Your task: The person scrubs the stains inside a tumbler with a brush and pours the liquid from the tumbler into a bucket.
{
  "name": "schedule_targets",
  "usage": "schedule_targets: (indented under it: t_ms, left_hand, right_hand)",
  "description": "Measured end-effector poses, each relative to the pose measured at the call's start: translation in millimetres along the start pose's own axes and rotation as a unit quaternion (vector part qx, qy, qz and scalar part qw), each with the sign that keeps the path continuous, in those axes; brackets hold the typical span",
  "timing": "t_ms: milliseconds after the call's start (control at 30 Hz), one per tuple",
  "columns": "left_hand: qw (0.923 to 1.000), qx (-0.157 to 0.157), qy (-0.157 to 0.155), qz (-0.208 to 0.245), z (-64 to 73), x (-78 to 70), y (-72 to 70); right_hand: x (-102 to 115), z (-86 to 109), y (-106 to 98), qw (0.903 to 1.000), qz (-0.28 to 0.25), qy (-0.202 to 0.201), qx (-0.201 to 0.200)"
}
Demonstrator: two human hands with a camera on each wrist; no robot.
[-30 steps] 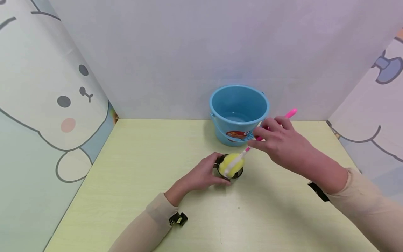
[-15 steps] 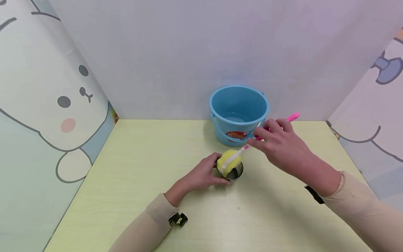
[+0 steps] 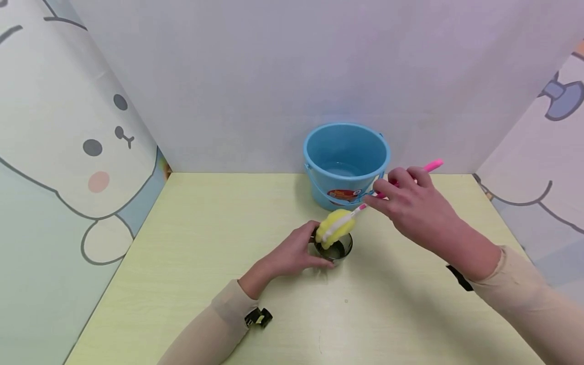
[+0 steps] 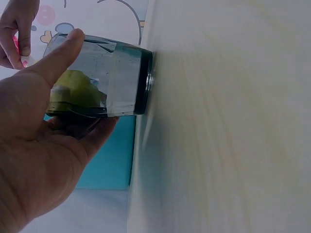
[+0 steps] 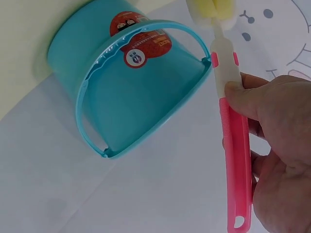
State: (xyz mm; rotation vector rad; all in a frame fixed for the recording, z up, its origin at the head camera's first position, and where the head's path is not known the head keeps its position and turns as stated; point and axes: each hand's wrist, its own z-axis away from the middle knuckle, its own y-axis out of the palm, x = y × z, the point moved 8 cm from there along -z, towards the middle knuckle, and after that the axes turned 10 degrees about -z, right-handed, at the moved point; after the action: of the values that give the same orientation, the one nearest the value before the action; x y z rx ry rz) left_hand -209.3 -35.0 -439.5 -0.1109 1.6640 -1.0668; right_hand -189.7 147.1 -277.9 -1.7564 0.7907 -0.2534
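A dark see-through glass cup (image 3: 341,248) stands upright on the table, its base down on the surface in the left wrist view. My left hand (image 3: 294,252) holds it from the left, thumb along the near side and fingers around the far side. My right hand (image 3: 415,208) grips a sponge bottle brush (image 3: 336,228) by its pink handle (image 5: 235,155), thumb laid on the white neck. The brush slants down to the left, its yellow sponge head partly inside the cup's mouth and partly above the rim. Through the glass wall, the left wrist view shows the sponge's lower part (image 4: 75,90).
Behind the cup, against the back wall, a blue bucket (image 3: 319,188) stands with its handle hanging down in front and a red label. The pale wooden table (image 3: 219,213) meets walls at the back and both sides. Cartoon figures decorate the side walls.
The sponge head has risen from deep in the cup to its rim, showing more of the cup's inside. My right hand has shifted slightly right; my left hand stays put.
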Motion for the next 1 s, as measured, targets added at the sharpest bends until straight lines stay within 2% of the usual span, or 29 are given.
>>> schedule_targets:
  t_ms: [533, 767, 1000]
  left_hand:
    - [1.0000, -0.003, 0.003, -0.008, -1.5, 1.0, -0.2]
    - [0.9999, -0.002, -0.004, -0.012, -0.3, 0.0, -0.5]
    - [0.9999, -0.001, -0.001, -0.013, -0.1, 0.7, 0.1]
  right_hand:
    - [-9.4, 8.2, -12.7, 0.9987, 0.010, -0.004, 0.049]
    - [-11.5, 13.5, -17.4, 0.9986, -0.011, -0.006, 0.051]
    - [-13.3, 16.9, -15.5, 0.9959, -0.043, 0.016, 0.078]
